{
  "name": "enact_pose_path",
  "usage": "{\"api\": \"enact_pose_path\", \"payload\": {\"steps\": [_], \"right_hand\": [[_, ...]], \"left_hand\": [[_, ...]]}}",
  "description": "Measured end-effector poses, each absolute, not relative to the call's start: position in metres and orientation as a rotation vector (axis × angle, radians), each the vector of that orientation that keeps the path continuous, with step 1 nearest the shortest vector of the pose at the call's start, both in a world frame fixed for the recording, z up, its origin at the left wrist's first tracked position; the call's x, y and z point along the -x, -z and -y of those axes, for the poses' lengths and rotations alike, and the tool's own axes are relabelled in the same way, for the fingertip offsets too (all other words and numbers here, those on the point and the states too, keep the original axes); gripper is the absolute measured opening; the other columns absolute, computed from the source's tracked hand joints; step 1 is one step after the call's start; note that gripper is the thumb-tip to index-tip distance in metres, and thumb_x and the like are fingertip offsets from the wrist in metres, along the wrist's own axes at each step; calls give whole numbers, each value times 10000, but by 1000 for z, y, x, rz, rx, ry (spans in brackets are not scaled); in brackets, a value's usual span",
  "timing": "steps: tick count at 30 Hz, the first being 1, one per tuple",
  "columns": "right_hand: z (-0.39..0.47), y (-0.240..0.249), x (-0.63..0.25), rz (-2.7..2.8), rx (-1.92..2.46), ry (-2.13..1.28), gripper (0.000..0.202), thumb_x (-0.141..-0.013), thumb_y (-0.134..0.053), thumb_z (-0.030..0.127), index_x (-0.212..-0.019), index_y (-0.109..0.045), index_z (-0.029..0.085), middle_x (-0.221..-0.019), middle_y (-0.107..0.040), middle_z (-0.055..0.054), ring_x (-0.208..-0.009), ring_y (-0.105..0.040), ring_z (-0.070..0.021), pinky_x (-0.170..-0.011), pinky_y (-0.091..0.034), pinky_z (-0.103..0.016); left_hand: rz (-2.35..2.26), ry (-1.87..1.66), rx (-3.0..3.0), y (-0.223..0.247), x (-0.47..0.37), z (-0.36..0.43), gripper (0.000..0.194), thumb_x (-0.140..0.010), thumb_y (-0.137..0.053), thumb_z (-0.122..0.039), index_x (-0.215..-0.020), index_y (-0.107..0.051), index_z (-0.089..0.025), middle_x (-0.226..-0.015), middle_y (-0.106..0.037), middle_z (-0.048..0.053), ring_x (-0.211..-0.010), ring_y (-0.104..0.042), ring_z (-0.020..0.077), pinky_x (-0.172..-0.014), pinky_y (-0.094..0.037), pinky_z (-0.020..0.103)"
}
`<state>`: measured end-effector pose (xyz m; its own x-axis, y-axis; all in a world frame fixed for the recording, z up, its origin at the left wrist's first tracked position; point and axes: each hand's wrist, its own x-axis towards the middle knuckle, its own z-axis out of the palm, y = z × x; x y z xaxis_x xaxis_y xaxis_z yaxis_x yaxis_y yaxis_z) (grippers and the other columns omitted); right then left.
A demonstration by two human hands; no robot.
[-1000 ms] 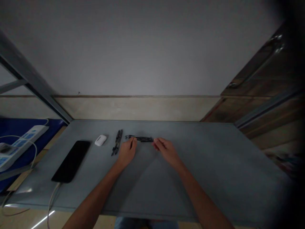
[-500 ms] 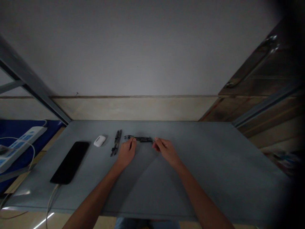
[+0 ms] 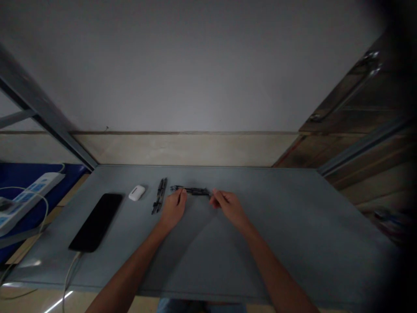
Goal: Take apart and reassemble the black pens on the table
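Dark slim pens (image 3: 198,191) lie side by side, pointing left to right, at the middle of the grey table. My left hand (image 3: 174,205) is closed on them near their left part, thumb and finger pinched together. At their right end my right hand (image 3: 227,204) is closed in a pinch, its curled fingers touching or nearly touching the tip. What sits between those fingertips is too small to make out. More dark pens (image 3: 159,195) lie together just left of my left hand, angled away from me.
A white earbud case (image 3: 137,192) and a black phone (image 3: 97,222) with a charging cable (image 3: 67,274) lie on the table (image 3: 293,234) to the left. A white power strip (image 3: 28,200) rests on a blue surface beyond the left edge. A wall stands behind the table.
Both hands stay almost in place around the pens. The right fingers have shifted very slightly at the pens' right end; the whole view has moved a little.
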<state>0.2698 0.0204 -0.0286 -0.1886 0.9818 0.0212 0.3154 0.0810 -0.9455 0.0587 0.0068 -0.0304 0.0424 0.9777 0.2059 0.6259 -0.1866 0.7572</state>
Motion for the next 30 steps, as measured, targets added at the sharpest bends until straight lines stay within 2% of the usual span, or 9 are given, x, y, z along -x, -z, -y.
{"api": "enact_pose_path", "payload": {"steps": [4,7,10,15,17,21,24,30], "right_hand": [[-20,28,-269,1645,1306,-1121,462,-903,-442,511,-642,-626,177,-567,-542,-11,-543,-513,-136,-537,-375,-250],[-20,25,-268,1655,1254,-1115,334,-868,-525,477,-782,-654,182,-658,-580,-11,-605,-533,-141,-563,-391,-243],[-19,23,-267,1651,1221,-1132,307,-862,-539,471,-861,-661,190,-700,-605,-15,-622,-542,-143,-571,-403,-241],[-19,26,-267,1608,1274,-1167,454,-903,-441,510,-678,-656,180,-596,-593,-29,-584,-557,-148,-581,-424,-256],[-20,27,-268,1623,1288,-1154,451,-895,-456,510,-663,-656,180,-581,-589,-25,-576,-556,-149,-579,-424,-258],[-22,25,-270,1646,1242,-1126,310,-845,-560,463,-819,-685,181,-693,-632,-21,-648,-577,-151,-612,-434,-254],[-22,25,-271,1634,1217,-1134,287,-826,-593,448,-911,-681,188,-744,-643,-22,-666,-581,-150,-619,-439,-253],[-20,26,-267,1620,1298,-1125,482,-894,-431,541,-666,-653,178,-582,-590,-34,-571,-558,-154,-569,-426,-265]], "left_hand": [[-1598,-971,-1858,32,-60,-6,359,-971,-292,-344,-735,-508,-181,-627,-522,1,-579,-482,139,-580,-299,252],[-1606,-990,-1827,32,-57,-8,379,-972,-278,-349,-707,-492,-183,-614,-507,-3,-580,-484,137,-583,-308,253],[-1630,-1007,-1813,31,-54,-9,387,-969,-286,-359,-693,-492,-183,-606,-502,-6,-577,-486,135,-576,-309,250],[-1621,-1005,-1842,30,-55,-8,372,-965,-304,-350,-718,-524,-179,-628,-527,2,-583,-488,135,-570,-310,246],[-1614,-995,-1827,29,-57,-8,380,-965,-299,-354,-710,-518,-180,-623,-520,3,-584,-489,135,-570,-314,245],[-1609,-994,-1807,30,-57,-8,391,-965,-291,-363,-695,-507,-181,-613,-509,-1,-577,-482,135,-567,-311,248],[-1617,-975,-1819,31,-57,-9,381,-965,-300,-352,-696,-510,-181,-605,-510,-4,-567,-478,134,-563,-302,251],[-1608,-957,-1878,31,-57,-7,360,-964,-317,-327,-719,-536,-178,-644,-552,14,-594,-502,141,-570,-311,249]]}}
